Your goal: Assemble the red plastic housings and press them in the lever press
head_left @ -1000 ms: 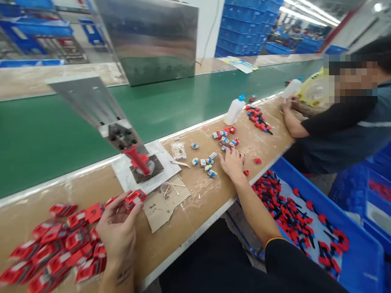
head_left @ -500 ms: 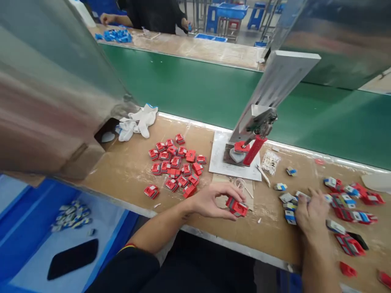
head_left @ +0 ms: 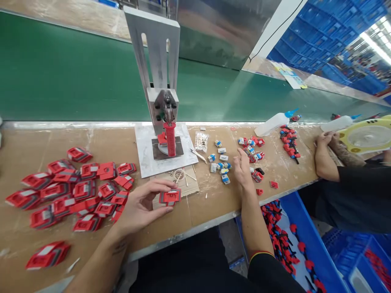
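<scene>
My left hand (head_left: 145,203) is closed on a red and grey plastic housing (head_left: 170,196), pinching it at its left side between thumb and fingers over the table. My right hand (head_left: 242,167) holds nothing I can see; its fingers are stretched out just right of a loose cluster of small white, blue and yellow blocks (head_left: 224,171). Whether it touches the nearest block I cannot tell. To the left of my left hand lies a pile of similar red and grey housings (head_left: 84,189). A toggle clamp press (head_left: 170,138) with a red handle stands beyond my hands.
Cotton swabs and a tape ring (head_left: 179,175) lie on cardboard, near a bag of swabs (head_left: 201,141) and tweezers (head_left: 198,155). More red parts and a glue bottle (head_left: 271,124) are at right. A co-worker's arm (head_left: 326,160) rests farther right. A blue bin (head_left: 305,228) stands below the table edge.
My view has swung to the right. My right hand has come off the small blocks, its fingers now straighter. The left hand keeps the housing, now turned with its recessed face toward me.
</scene>
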{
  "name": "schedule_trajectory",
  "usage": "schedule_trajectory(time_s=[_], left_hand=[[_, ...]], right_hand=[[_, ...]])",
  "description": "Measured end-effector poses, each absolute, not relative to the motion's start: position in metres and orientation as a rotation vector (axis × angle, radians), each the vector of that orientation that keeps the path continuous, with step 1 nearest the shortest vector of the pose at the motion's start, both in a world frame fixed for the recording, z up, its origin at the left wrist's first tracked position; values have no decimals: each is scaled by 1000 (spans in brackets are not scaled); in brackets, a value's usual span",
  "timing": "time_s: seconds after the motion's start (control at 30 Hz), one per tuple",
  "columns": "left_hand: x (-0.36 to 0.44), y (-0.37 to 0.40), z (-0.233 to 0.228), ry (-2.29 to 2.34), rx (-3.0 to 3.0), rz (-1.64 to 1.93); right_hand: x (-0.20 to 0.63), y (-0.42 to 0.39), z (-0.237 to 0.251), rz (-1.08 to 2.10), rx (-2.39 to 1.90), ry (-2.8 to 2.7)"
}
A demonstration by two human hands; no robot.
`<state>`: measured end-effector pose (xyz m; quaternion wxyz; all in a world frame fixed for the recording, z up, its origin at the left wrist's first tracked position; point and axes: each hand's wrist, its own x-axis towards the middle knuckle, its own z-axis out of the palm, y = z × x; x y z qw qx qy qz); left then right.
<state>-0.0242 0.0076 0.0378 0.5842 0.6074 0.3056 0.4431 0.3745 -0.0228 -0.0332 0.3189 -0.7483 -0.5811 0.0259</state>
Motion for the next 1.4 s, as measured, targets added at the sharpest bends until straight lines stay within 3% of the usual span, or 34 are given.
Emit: schedule_trajectory(time_s=[0.27, 0.43, 0.7, 0.9, 1.17, 1.4], left_hand=[[-19, 9, 33, 813, 1365, 1071], [-17, 8, 25, 811, 1319, 1217], [-12, 7, 12, 789, 1235, 1284], [-12, 5, 15, 786, 1409, 1344], [-15, 3, 16, 917, 1996, 1443], [-20, 0, 23, 895, 2145, 1403]], right_hand=[[381, 34, -3, 396, -1867, -1674], [361, 45, 14, 361, -1780, -1632], [242, 3, 81, 501, -1051, -1642], [191, 4, 55, 599, -865, -1612], [182, 1, 47, 336, -799, -1826], [183, 2, 49, 260, -768, -1980]])
